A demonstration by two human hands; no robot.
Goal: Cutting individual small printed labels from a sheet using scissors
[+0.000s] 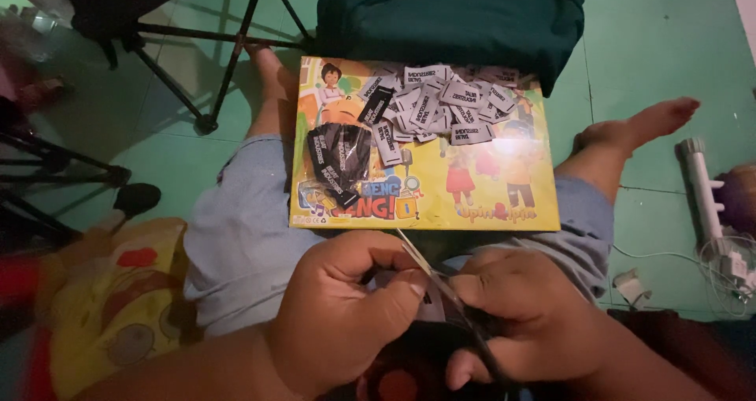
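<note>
My left hand pinches a small grey fabric label between thumb and fingers. My right hand is closed on a pair of scissors, whose thin blades cross the label and point up and left. Both hands sit close together low in the view, above my lap. Ahead of them a yellow cartoon-printed board rests across my legs. It carries a heap of cut grey labels at its far side and a bundle of black label strip at its left.
A dark teal cloth bag lies beyond the board on the green floor. Black tripod legs stand at the upper left. A yellow patterned cushion is at my left. A white power strip with cables lies at the right.
</note>
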